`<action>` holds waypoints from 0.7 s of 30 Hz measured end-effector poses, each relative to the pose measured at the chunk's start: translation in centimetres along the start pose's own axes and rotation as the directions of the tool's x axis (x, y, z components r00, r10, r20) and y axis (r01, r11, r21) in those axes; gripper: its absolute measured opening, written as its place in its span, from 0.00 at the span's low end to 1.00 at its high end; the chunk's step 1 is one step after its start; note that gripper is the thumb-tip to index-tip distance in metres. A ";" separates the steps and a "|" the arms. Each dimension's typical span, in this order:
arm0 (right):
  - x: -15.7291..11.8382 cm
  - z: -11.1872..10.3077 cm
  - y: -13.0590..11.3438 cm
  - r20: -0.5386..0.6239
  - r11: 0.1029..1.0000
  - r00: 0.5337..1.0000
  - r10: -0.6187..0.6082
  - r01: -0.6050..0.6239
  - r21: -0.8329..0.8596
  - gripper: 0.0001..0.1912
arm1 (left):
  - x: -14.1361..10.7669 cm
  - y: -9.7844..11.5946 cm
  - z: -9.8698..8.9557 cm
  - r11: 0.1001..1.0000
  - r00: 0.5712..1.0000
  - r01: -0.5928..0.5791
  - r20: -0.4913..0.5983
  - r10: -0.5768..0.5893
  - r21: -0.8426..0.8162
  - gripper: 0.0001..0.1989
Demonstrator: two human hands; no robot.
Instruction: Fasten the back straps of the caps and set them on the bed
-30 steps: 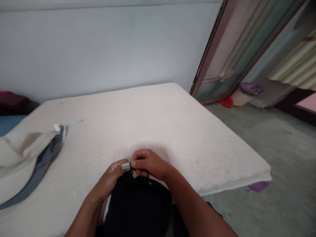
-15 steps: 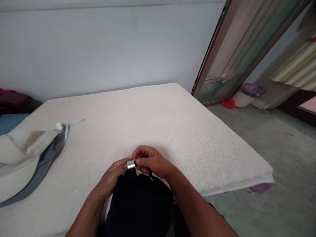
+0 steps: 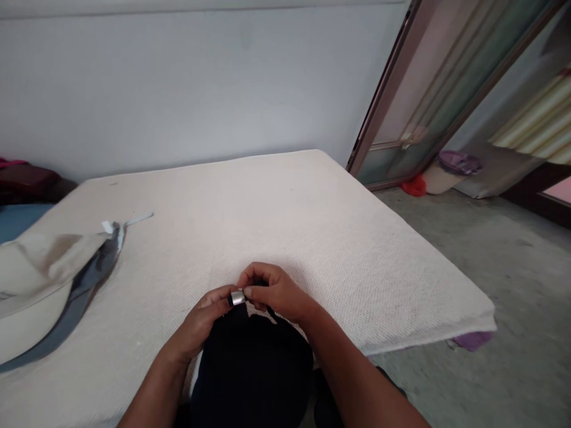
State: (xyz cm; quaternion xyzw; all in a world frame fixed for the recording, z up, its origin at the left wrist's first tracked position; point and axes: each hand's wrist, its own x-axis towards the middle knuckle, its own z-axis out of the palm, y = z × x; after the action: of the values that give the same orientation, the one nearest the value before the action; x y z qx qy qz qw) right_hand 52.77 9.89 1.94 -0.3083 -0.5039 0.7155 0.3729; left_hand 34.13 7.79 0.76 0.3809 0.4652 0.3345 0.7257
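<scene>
A black cap (image 3: 254,368) rests at the near edge of the mattress, its adjusting strap towards the far side. On that strap sits a small silver metal buckle (image 3: 238,297). The thumb and fingers of my left hand (image 3: 200,321) are closed on the left side of the buckle, where a bit of dark strap shows. From the right, my right hand (image 3: 281,292) pinches the black strap just beside the buckle. Its lower fingers are partly hidden behind the strap and hand.
A beige cap (image 3: 38,273) lies over a grey cap (image 3: 84,297) on the left of the pale mattress (image 3: 267,202). Dark red and blue things stand beyond them. On the floor at right are a bin (image 3: 446,175), a red bag (image 3: 414,185) and a sliding door.
The silver buckle has shifted and tilted slightly to the right, and dark strap now shows at its left side. Both hands stay nearly in place.
</scene>
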 end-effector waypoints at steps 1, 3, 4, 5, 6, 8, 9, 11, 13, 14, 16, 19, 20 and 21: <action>0.0 0.0 0.0 0.003 1.000 1.000 0.003 -0.003 -0.009 0.04 | 0.0 0.0 0.1 1.000 1.000 0.001 0.007 -0.001 -0.001 0.13; 0.0 -0.2 0.1 0.017 1.000 1.000 0.018 -0.018 -0.010 0.05 | 0.0 0.1 0.1 1.000 1.000 0.003 0.025 -0.003 -0.013 0.12; 0.0 -0.4 0.2 0.022 1.000 0.999 0.024 -0.024 -0.002 0.06 | -0.1 0.2 0.1 1.000 1.000 0.000 0.029 0.001 -0.026 0.11; 0.0 -0.5 0.2 0.025 0.999 0.999 0.030 -0.030 0.010 0.08 | -0.1 0.2 0.1 0.999 1.000 -0.006 0.025 0.007 -0.040 0.10; 0.0 -0.7 0.3 0.028 0.999 0.999 0.037 -0.038 0.022 0.09 | -0.1 0.3 0.0 0.998 1.000 -0.013 0.016 0.014 -0.056 0.09; -0.1 -1.0 0.3 0.038 0.997 0.998 0.058 -0.059 0.041 0.14 | -0.2 0.3 -0.1 0.996 0.999 -0.031 -0.015 0.029 -0.082 0.07; -0.2 -1.1 0.4 0.046 0.996 0.996 0.074 -0.076 0.048 0.15 | -0.2 0.3 -0.1 0.995 0.999 -0.039 -0.029 0.036 -0.087 0.07; -0.3 -1.3 0.3 0.056 0.993 0.993 0.100 -0.103 0.058 0.13 | -0.2 0.3 -0.2 0.995 0.999 -0.045 -0.033 0.042 -0.086 0.07; -0.4 -1.3 0.2 0.061 0.993 0.993 0.105 -0.108 0.054 0.08 | -0.2 0.2 -0.3 0.996 0.999 -0.034 -0.019 0.033 -0.078 0.06; -0.4 -1.3 0.1 0.064 0.994 0.993 0.099 -0.102 0.045 0.07 | -0.2 0.3 -0.3 0.997 1.000 -0.026 -0.009 0.025 -0.072 0.06; -0.4 -1.3 0.1 0.074 0.996 0.994 0.081 -0.083 0.022 0.07 | -0.2 0.3 -0.2 0.998 1.000 -0.015 0.004 0.015 -0.056 0.06; -0.2 -1.1 0.2 0.096 0.997 0.993 0.076 -0.074 -0.016 0.06 | -0.1 0.4 0.0 1.000 1.000 -0.006 -0.007 0.006 -0.020 0.06; -0.1 -1.1 0.3 0.100 0.997 0.992 0.080 -0.077 -0.030 0.06 | -0.1 0.5 0.0 1.000 1.000 -0.001 -0.018 0.001 -0.011 0.07; -0.1 -1.1 0.3 0.101 0.996 0.991 0.084 -0.080 -0.041 0.06 | -0.1 0.5 0.1 1.000 1.000 0.003 -0.029 -0.003 -0.005 0.07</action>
State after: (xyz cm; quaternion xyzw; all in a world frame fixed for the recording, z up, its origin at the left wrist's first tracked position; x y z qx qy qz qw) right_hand 53.61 10.28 1.31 -0.2984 -0.5224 0.7357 0.3110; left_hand 34.08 7.94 1.24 0.3735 0.4757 0.3399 0.7202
